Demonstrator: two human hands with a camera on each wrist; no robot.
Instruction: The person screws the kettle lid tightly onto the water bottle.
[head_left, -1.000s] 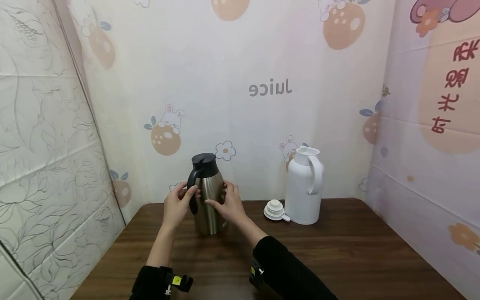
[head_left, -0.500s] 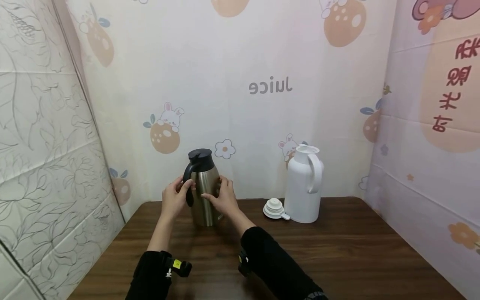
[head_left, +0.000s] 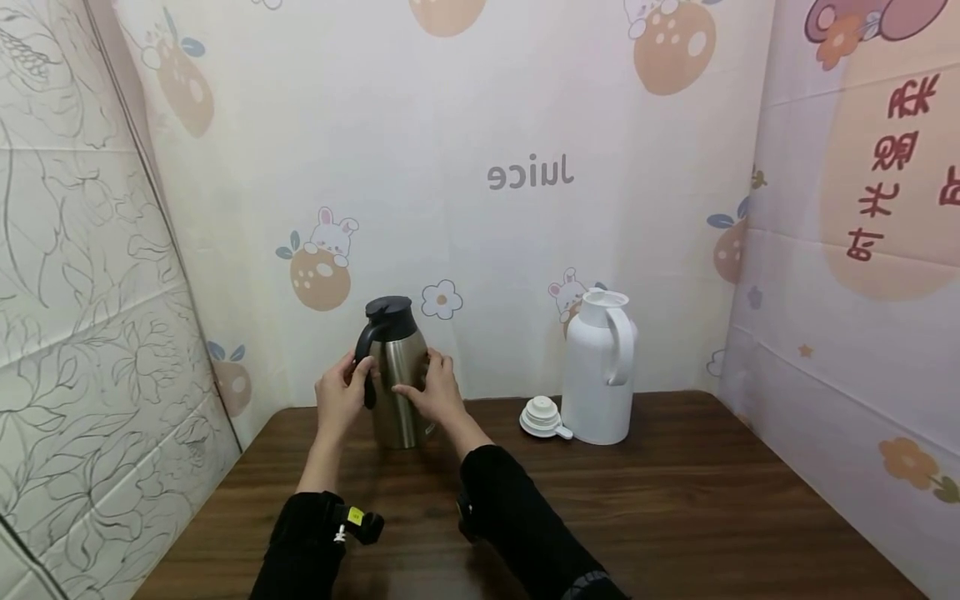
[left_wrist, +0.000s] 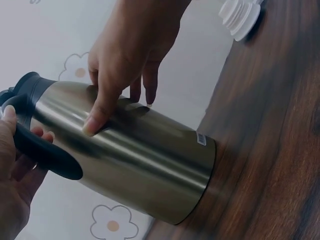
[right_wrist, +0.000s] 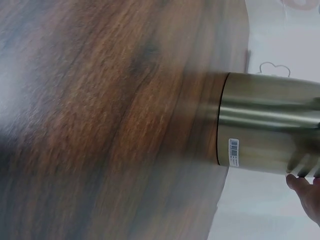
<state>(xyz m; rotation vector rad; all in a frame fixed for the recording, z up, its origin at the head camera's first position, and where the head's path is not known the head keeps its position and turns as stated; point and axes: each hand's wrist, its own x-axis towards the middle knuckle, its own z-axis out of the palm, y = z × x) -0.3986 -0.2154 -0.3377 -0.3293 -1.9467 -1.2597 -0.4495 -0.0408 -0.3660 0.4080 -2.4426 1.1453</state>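
1. Left hand's [head_left: 341, 402] fingers hold a tapered steel flask's [head_left: 393, 417] black curved handle [head_left: 364, 343].
2. Right hand's [head_left: 439, 395] fingers clasp its body.
3. It stands upright near the wooden surface's [head_left: 675, 500] far edge.
4. White handled jug [head_left: 588, 383] towards far-right corner, stepped white lid [head_left: 542, 414] beside.

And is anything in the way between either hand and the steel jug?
Nothing visible is: the left hand grips the black handle of the steel jug, and the right hand holds its body. The white jug and white lid stand apart, to the right of both hands.
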